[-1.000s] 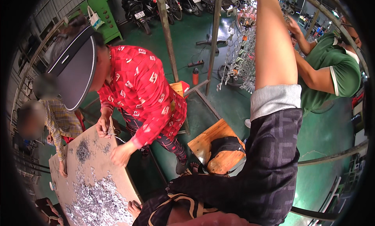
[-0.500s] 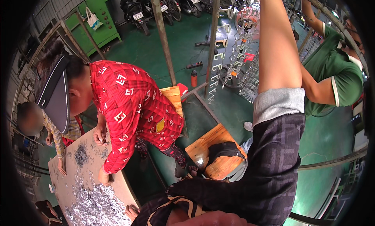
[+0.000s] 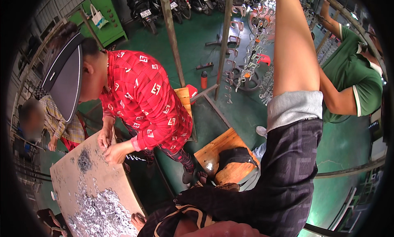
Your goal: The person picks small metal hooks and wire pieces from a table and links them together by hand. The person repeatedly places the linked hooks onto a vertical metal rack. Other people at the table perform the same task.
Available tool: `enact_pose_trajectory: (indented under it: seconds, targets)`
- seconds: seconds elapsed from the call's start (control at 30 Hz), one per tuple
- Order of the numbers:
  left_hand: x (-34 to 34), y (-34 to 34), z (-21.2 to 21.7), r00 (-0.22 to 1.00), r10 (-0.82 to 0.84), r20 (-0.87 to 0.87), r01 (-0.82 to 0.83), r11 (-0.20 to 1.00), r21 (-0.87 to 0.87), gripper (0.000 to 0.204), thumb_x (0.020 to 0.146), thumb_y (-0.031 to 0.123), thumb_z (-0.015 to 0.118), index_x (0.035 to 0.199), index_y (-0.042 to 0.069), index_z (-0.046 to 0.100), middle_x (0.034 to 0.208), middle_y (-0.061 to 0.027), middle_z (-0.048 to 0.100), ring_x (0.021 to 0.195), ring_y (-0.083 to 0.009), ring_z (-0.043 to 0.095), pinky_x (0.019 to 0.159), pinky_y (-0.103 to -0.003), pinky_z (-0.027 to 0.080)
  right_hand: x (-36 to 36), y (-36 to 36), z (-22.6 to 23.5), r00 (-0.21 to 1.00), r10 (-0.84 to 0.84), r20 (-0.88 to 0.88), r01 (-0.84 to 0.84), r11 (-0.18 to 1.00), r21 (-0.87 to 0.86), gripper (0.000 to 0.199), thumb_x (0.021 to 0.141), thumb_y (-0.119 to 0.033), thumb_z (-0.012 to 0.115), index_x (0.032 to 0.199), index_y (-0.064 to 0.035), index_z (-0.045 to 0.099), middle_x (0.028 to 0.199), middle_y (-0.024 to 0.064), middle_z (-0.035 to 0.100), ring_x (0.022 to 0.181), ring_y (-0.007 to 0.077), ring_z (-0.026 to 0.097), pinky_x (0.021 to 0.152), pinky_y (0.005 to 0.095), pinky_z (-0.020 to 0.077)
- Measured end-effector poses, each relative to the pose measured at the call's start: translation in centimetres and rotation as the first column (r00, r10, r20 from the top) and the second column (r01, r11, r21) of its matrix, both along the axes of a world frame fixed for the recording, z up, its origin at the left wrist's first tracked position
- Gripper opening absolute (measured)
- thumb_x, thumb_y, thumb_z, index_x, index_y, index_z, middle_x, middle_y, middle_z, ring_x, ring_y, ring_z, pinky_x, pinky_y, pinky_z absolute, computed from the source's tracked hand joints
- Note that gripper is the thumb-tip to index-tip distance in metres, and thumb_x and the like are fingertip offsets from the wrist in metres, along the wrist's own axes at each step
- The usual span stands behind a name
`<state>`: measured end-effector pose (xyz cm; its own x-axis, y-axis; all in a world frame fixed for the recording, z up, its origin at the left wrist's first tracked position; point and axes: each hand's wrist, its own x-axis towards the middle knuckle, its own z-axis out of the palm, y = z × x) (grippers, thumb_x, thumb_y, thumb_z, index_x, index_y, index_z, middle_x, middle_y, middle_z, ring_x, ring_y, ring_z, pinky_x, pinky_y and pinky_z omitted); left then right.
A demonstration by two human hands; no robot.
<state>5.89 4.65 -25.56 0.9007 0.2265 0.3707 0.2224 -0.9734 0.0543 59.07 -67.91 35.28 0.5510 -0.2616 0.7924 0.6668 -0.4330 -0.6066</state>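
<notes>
Above wooden stool (image 3: 223, 153), raised right forearm (image 3: 293, 44) holds high, hand beyond frame, grip unknowable; red-shirted co-worker (image 3: 143, 97) leaned closer over worktop (image 3: 78, 183).

A brown counter (image 3: 65, 183) fills the lower left of the frame, its top slanting from a narrow upper end down to the bottom edge. A thick heap of small shiny metal pieces (image 3: 100, 214) lies on its lower part, thinning out as it spreads upward. A smaller, darker pile of metal bits (image 3: 84, 160) sits near the upper end. Right of the counter, at the middle of the frame, a low wooden bench (image 3: 221, 153) stands on the green floor (image 3: 246, 110), with a black bag (image 3: 234, 156) lying on it.
</notes>
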Motion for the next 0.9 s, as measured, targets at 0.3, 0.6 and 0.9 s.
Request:
enact_pose_trajectory:
  seconds: [0.3,0.6,0.9]
  targets:
    - [1.1,0.0,1.6,0.985,-0.028,-0.171,0.004,0.99,-0.138,0.052,0.072,0.028,0.061,0.116,0.002,0.05,0.115,-0.0212,0.047,0.105,-0.0406,0.045,0.09,-0.052,0.035,-1.1,-1.9,-1.0,0.995,-0.097,-0.034,0.099,0.992,0.072,0.033,0.081,-0.028,0.073,0.104,-0.0051,0.066,0.074,0.0004,0.06,0.054,0.0064,0.047,0.048,0.0225,0.0381]
    - [14.1,-11.9,14.0,0.905,-0.423,0.048,0.418,0.861,-0.29,0.031,0.076,0.013,0.063,0.103,0.002,0.055,0.094,-0.0173,0.054,0.092,-0.0369,0.051,0.084,-0.047,0.037,-11.8,-3.3,-9.6,0.943,-0.286,-0.171,0.28,0.958,-0.057,0.036,0.079,-0.03,0.075,0.102,-0.0037,0.067,0.07,-0.0008,0.058,0.052,0.006,0.047,0.047,0.0228,0.0376]
    - [35.5,-40.0,9.7,0.529,-0.793,0.303,0.701,0.206,-0.683,0.015,0.078,0.006,0.07,0.092,0.001,0.067,0.09,-0.0123,0.066,0.087,-0.0292,0.061,0.08,-0.036,0.048,-19.7,-4.5,-33.7,0.73,-0.183,-0.659,0.212,0.977,-0.037,0.018,0.083,-0.016,0.071,0.09,0.0001,0.07,0.064,-0.0027,0.057,0.049,0.003,0.043,0.043,0.0225,0.0339]
